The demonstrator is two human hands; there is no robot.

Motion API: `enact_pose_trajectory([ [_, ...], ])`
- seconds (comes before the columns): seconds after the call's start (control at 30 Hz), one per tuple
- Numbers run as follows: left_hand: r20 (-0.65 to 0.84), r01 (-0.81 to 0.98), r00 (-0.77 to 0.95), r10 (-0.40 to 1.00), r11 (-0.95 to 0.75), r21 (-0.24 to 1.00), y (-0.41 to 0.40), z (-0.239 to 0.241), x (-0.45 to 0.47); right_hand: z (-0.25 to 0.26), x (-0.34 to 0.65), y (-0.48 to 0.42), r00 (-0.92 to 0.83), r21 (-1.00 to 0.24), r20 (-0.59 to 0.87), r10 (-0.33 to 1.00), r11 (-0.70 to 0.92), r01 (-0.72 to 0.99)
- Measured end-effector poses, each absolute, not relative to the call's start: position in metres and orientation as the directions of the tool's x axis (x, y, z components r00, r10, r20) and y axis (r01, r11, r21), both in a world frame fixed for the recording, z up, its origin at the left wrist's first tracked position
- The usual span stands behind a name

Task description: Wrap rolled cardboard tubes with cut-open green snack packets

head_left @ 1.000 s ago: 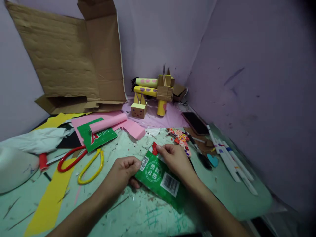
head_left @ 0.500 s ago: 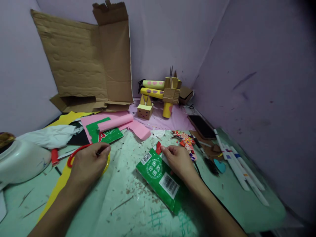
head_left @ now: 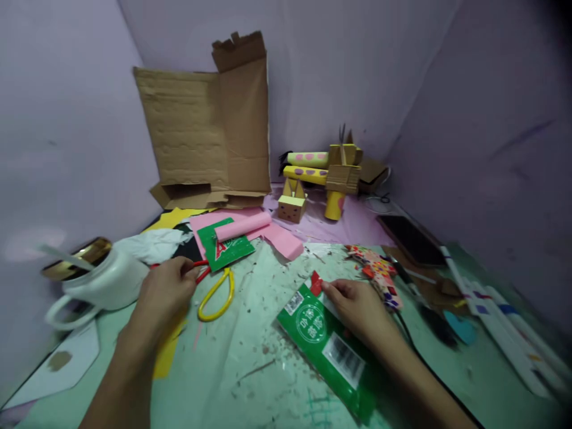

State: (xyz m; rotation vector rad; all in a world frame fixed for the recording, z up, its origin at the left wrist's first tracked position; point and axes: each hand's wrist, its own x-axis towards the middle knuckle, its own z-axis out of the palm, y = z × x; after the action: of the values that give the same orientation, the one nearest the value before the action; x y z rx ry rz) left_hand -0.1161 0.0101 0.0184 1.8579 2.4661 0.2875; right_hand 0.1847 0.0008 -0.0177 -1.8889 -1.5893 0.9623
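My left hand (head_left: 172, 286) is closed on scissors at the left. One red handle loop shows by the fingers, and the yellow handle loop (head_left: 217, 298) sticks out to the right. The blades are hidden. My right hand (head_left: 357, 307) pinches a small red piece (head_left: 316, 283) at the upper edge of a green plastic packet (head_left: 324, 345). White print, a QR code and a barcode face up on the packet. Part of it lies under my right hand and wrist. Just beyond my left hand lies a cut green piece (head_left: 236, 253) with red and white lettering, partly under rolled pink paper (head_left: 243, 226).
Open cardboard (head_left: 201, 131) stands against the back wall. Beside it are a small cardboard box with pointed ears (head_left: 292, 208) and a yellow tube figure (head_left: 335, 202). A white mug (head_left: 111, 280) tips at the left. A phone (head_left: 411, 238) and several white markers (head_left: 504, 333) lie right.
The view has swung left, so everything sits further right. The scissors have turned in my left hand, and their yellow loop now shows fully. My right hand keeps its pinch at the packet.
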Motion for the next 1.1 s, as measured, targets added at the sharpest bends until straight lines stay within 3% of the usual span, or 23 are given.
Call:
enact_pose_trajectory([
  [0.2,-0.013,0.985,-0.172,0.985,0.172,-0.015,0.009,0.006,-0.114,-0.021,0.183,0.001,0.057,-0.746,-0.223,0.973,-0.208,0.633],
  [0.43,0.010,0.986,-0.164,0.986,0.164,0.011,0.004,0.017,-0.108,-0.022,0.183,0.000,0.076,-0.737,-0.165,0.983,-0.174,0.654],
  [0.5,0.048,0.988,-0.103,0.994,0.097,0.120,-0.005,0.023,-0.097,-0.020,0.181,-0.002,0.055,-0.737,-0.116,0.992,-0.123,0.665],
  [0.6,0.043,0.847,0.097,0.994,-0.105,0.522,-0.020,0.024,-0.061,-0.015,0.175,-0.004,-0.016,-0.734,-0.035,0.999,-0.015,0.679],
  [0.67,0.020,0.768,0.226,0.974,-0.191,0.612,-0.027,0.018,-0.035,-0.011,0.170,-0.004,-0.090,-0.728,0.011,0.996,0.070,0.682],
  [0.73,0.297,0.754,0.347,0.890,-0.453,0.475,-0.031,0.009,-0.016,-0.006,0.168,-0.006,-0.160,-0.723,0.053,0.986,0.149,0.675],
  [0.8,0.419,0.699,0.544,0.727,-0.669,0.253,-0.034,0.000,-0.008,-0.002,0.171,-0.011,-0.217,-0.705,0.115,0.969,0.234,0.670],
  [0.87,0.317,0.618,0.707,0.633,-0.770,0.158,-0.037,-0.007,-0.010,-0.001,0.179,-0.024,-0.277,-0.649,0.204,0.939,0.342,0.680],
  [0.93,0.178,0.576,0.782,0.598,-0.801,0.160,-0.040,-0.012,-0.018,-0.003,0.189,-0.044,-0.369,-0.545,0.288,0.884,0.468,0.696],
  [1.03,0.082,0.540,0.828,0.554,-0.829,0.144,-0.042,-0.014,-0.028,-0.012,0.200,-0.075,-0.585,-0.379,0.277,0.762,0.646,0.663],
  [1.1,0.059,0.531,0.840,0.539,-0.839,0.117,-0.041,-0.015,-0.031,-0.021,0.203,-0.090,-0.628,-0.307,0.239,0.740,0.672,0.674],
])
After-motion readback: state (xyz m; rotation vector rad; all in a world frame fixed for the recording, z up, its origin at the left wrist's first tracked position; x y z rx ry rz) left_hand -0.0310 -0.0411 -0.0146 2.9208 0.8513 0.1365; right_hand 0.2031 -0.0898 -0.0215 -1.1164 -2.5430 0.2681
